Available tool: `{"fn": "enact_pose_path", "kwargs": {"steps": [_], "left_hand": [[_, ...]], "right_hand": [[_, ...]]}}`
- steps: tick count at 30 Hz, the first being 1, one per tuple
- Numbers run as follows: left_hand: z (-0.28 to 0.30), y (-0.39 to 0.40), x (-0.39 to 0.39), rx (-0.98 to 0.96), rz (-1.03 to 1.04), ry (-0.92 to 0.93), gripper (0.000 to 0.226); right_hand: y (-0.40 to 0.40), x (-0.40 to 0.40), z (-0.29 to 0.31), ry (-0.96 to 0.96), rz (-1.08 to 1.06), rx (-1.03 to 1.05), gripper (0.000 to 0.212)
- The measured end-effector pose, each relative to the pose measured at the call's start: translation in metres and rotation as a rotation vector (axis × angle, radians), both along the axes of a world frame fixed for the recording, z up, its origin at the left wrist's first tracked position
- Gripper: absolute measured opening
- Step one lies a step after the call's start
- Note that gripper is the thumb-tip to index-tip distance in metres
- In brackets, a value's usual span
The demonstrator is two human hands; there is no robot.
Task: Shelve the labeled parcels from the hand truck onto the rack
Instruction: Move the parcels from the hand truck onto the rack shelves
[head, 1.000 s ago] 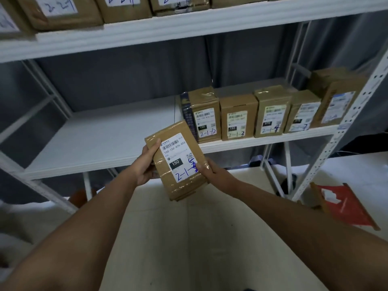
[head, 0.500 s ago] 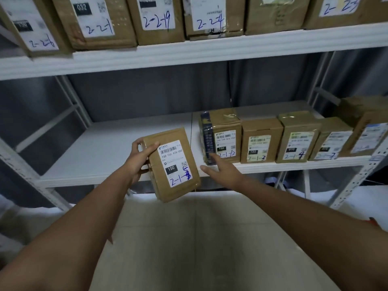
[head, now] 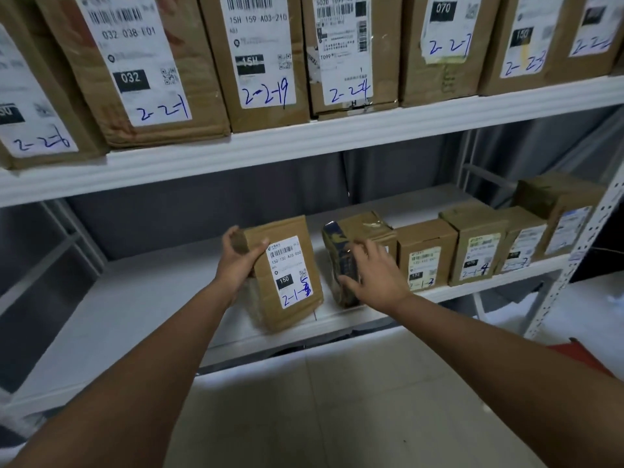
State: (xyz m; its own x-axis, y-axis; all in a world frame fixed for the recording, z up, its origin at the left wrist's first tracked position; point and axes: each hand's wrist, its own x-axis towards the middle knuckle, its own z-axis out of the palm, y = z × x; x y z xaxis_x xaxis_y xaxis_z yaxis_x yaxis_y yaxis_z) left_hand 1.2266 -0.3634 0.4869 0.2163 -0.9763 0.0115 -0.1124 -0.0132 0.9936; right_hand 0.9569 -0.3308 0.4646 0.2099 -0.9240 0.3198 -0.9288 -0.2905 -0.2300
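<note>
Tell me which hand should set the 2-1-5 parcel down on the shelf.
Left, probably. The left hand already grips the parcel at its upper edge, low over the lower shelf. The right hand rests open on the neighbouring parcel, likely steadying it.

Dark grey curtain (head: 202, 194) behind the shelving, pale tiled floor (head: 337, 417) below.
</note>
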Motion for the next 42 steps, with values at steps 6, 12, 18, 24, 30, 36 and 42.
{"fn": "enact_pose_path", "kwargs": {"steps": [6,12,18,24,30,36,42], "left_hand": [[-0.023,-0.014,-0.007,-0.07,-0.145,-0.091,0.086],[-0.051,-0.016,0.01,-0.019,-0.241,-0.236,0.086],[-0.054,-0.014,0.015,-0.045,-0.211,-0.349,0.083],[-0.059,-0.013,0.002,-0.061,-0.216,-0.291,0.079],[-0.062,-0.014,-0.014,-0.064,-0.227,-0.244,0.08],[-0.062,-0.02,-0.018,-0.039,-0.22,-0.202,0.083],[-0.063,-0.023,-0.017,-0.021,-0.231,-0.164,0.085]], "right_hand": [[-0.01,0.002,0.005,0.095,-0.088,0.034,0.075],[-0.012,0.005,-0.003,0.117,-0.114,0.078,0.079],[-0.014,0.01,-0.01,0.099,-0.106,0.073,0.081],[-0.017,0.002,-0.011,0.069,-0.091,0.071,0.084],[-0.018,-0.005,-0.007,0.06,-0.097,0.064,0.082],[-0.021,-0.009,-0.007,0.075,-0.089,0.07,0.083],[-0.02,-0.006,-0.011,0.089,-0.083,0.079,0.084]]}}
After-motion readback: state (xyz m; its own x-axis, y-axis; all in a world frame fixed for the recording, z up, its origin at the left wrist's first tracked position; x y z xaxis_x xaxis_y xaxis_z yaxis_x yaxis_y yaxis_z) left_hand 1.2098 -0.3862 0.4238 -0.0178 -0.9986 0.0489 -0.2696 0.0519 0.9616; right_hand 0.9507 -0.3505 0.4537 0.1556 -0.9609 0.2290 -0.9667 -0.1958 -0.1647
